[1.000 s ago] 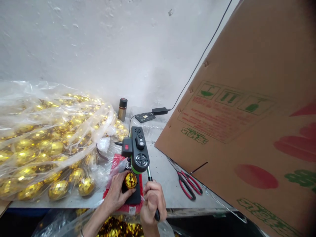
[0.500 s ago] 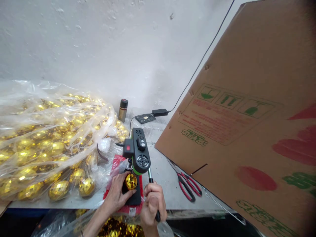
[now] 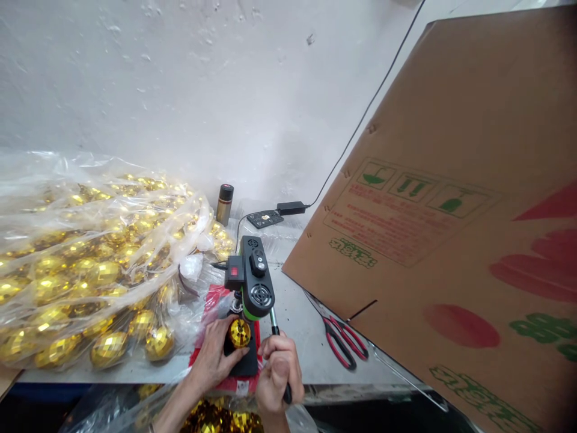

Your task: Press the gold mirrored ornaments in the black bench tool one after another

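Note:
A small black machine (image 3: 258, 270) with a round vent and a red switch stands near the table's front edge. Under its head is a gold mirrored ball (image 3: 240, 332), above the black base (image 3: 246, 363). My left hand (image 3: 215, 355) grips this ball from the left, thumb in front and fingers behind. My right hand (image 3: 280, 368) is closed around the black-ended lever (image 3: 274, 323) at the machine's right side. The ball's underside and the tool tip above it are hidden.
Many gold balls in clear plastic (image 3: 106, 273) cover the left side. A large cardboard box (image 3: 406, 228) leans at right, beside red-handled scissors (image 3: 345, 343). Behind the machine are a bottle (image 3: 224, 205), a dark phone-like object (image 3: 265, 218) and a power adapter (image 3: 291, 208).
The camera view has shifted slightly. Both hands keep the same hold on the ball and the lever.

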The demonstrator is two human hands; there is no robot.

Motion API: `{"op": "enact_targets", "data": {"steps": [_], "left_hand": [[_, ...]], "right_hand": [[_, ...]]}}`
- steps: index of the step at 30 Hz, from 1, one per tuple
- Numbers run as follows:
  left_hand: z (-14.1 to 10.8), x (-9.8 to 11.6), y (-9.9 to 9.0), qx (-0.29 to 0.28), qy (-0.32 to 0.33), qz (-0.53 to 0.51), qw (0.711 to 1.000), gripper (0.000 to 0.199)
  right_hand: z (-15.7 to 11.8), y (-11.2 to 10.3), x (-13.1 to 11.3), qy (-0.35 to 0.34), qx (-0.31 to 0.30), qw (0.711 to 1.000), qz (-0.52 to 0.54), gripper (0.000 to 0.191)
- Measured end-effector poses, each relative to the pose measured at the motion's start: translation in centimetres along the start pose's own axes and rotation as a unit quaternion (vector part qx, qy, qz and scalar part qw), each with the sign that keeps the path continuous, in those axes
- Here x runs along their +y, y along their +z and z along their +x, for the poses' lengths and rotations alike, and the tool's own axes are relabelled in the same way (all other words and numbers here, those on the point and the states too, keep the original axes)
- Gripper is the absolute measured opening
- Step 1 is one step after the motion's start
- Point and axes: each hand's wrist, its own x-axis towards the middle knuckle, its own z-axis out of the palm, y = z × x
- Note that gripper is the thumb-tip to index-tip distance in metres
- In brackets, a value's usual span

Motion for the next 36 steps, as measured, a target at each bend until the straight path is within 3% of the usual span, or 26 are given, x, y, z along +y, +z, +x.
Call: {"op": "enact_targets", "data": {"steps": [3,6,13,16,18,20,24,28,30,33,36], "left_hand": [[0.1,0.0,0.0,-0.004,0.001,-0.003,1.0,0.055],[0.0,-0.3,0.3,0.002,0.0,-0.006,1.0,0.055],[-0.3,-0.8,0.9,0.018,-0.005,-0.006,1.0,0.055],[0.0,-0.6,0.7,0.02,-0.008,-0.006,1.0,0.056],[0.1,-0.4,0.5,0.009,-0.012,-0.007,1.0,0.056],[-0.1,-0.4,0.3,-0.001,-0.01,-0.01,1.0,0.057],[-3.1,-1.1,-0.4,0.007,0.02,0.007,1.0,0.056],[-6.1,-1.8,-2.4,0.009,0.094,0.07,0.993,0.071],[-5.3,-1.6,-4.0,0.027,0.104,0.119,0.987,0.064],[-0.7,-1.7,-7.3,0.057,0.07,0.239,0.967,0.043],[4.7,-2.8,-11.0,-0.016,0.009,0.397,0.917,0.043]], "right_hand": [[-0.5,0.0,0.2,0.008,0.01,1.0,0.011,0.04],[-1.8,-0.4,0.6,0.026,-0.019,0.999,0.005,0.039],[-3.4,-1.3,1.9,-0.006,-0.06,0.998,-0.026,0.036],[-1.8,-1.6,0.9,-0.049,-0.106,0.993,-0.024,0.035],[0.2,-1.6,-0.6,-0.017,-0.09,0.996,-0.013,0.038],[2.7,-1.4,-2.5,0.06,-0.075,0.995,-0.005,0.037],[6.9,-0.7,-5.3,0.1,-0.099,0.99,0.007,0.036],[6.8,-0.5,-5.0,0.08,-0.084,0.993,0.022,0.037],[5.6,-0.5,-4.4,0.075,-0.078,0.994,0.024,0.037],[4.3,-0.7,-3.8,0.069,-0.073,0.995,0.027,0.036],[4.0,-0.6,-3.6,0.052,-0.071,0.996,0.03,0.036]]}}
